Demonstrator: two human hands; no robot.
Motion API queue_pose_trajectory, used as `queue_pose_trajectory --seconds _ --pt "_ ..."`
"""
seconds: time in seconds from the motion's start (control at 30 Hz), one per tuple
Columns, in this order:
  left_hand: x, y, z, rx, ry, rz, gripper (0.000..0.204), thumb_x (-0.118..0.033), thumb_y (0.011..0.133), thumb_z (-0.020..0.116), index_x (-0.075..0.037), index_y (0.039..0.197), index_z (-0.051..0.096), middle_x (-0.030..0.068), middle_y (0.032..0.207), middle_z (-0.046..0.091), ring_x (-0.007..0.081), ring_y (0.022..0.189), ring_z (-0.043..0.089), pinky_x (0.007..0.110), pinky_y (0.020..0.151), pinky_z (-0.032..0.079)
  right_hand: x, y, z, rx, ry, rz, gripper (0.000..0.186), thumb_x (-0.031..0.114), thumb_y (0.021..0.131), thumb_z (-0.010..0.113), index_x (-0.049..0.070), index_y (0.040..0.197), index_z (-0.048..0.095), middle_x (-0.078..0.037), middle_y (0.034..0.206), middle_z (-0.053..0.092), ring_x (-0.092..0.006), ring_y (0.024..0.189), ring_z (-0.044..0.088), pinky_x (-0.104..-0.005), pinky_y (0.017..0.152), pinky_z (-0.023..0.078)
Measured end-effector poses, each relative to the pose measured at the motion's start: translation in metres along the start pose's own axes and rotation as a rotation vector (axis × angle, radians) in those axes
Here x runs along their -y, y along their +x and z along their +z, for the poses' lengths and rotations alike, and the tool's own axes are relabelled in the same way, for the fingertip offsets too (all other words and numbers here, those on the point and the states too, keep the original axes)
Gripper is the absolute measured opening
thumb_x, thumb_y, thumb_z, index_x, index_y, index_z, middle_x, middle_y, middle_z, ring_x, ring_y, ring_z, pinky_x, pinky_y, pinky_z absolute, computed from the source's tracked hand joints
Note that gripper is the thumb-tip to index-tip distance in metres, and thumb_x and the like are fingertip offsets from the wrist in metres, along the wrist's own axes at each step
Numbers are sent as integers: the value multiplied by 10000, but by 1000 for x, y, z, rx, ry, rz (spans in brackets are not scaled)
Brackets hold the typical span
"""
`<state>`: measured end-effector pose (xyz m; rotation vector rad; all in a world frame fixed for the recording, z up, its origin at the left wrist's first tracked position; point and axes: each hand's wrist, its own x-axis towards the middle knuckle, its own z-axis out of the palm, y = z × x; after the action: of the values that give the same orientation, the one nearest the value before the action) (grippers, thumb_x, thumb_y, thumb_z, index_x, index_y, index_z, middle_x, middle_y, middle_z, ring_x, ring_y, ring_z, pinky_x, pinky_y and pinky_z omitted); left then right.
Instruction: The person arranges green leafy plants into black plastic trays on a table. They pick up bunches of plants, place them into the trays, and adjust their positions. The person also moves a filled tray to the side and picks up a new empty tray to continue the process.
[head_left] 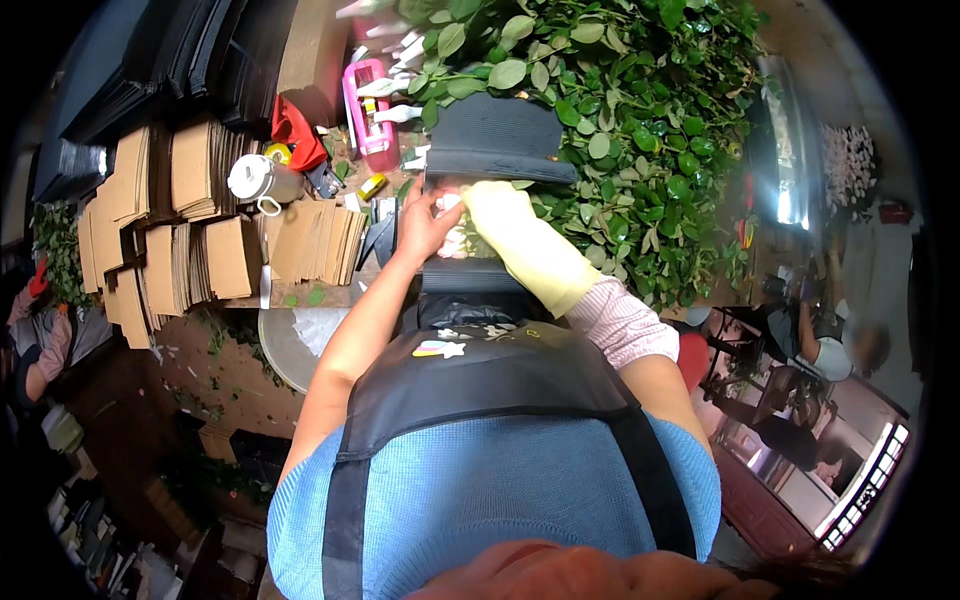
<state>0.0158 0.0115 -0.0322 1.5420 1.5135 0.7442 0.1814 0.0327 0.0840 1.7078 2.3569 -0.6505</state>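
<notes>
Pale pink and cream flowers (453,243) lie between my hands, close to my body at the table's front. My bare left hand (424,222) is curled against their left side, thumb and fingers bent in on the blooms. From the right, my right hand (492,212), in a pale yellow glove, reaches over them. Its fingertips meet those of the left hand; glare and the bent glove hide its fingers. A dark corrugated sheet (495,135) stands just beyond both hands. Another dark ribbed piece (470,276) lies at the near side, against my black apron (480,370).
Leafy green stems (650,150) heap up on the right and far side. At left stand stacks of brown cardboard pieces (205,165), a white lidded cup (262,182), a red cloth (297,135) and a pink basket (370,115). Black sheets (150,80) are piled far left.
</notes>
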Motion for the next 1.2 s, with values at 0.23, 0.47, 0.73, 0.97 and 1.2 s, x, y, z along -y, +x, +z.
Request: queue_pose_trajectory --seconds 0.23,0.47,0.73,0.97,1.2 --pt "-2 -1 -3 -43 32 -3 444 -378 778 819 -106 1125 760 316 1473 467 418 1368 481 435 1113 416 -48 -42 -86 -212 1257 -95 308 222 1044 461 109 1252 659 -136 1103 720 -234 962 700 -360 865 563" --pt "-3 4 -3 -43 54 76 433 -361 783 819 -104 1125 751 330 1433 499 423 1378 473 434 1106 427 -138 2 -70 418 -46 236 356 221 946 533 136 1281 619 -136 1264 685 -332 1132 668 -401 959 519" --pt "-10 -5 -8 -59 -3 120 359 -314 786 795 -146 1100 749 187 1379 576 367 1284 542 424 1068 456 -145 -78 -93 -301 1054 -370 330 -55 954 504 -29 1247 654 -100 1259 685 -180 1186 616 -298 1045 449" --pt "13 3 -56 352 41 236 448 -202 944 653 -86 1372 591 205 1498 492 349 1438 395 402 1186 325 -63 -69 -52 235 653 -60 665 243 922 707 55 1503 444 -117 1127 708 -212 938 671 -328 870 547" --pt "-77 9 -72 517 648 606 324 -342 886 684 -89 1086 663 138 958 710 343 887 687 472 737 547 -39 -52 -21 334 -83 -158 626 374 965 639 112 1500 445 -168 1197 682 -345 1068 677 -462 916 533"
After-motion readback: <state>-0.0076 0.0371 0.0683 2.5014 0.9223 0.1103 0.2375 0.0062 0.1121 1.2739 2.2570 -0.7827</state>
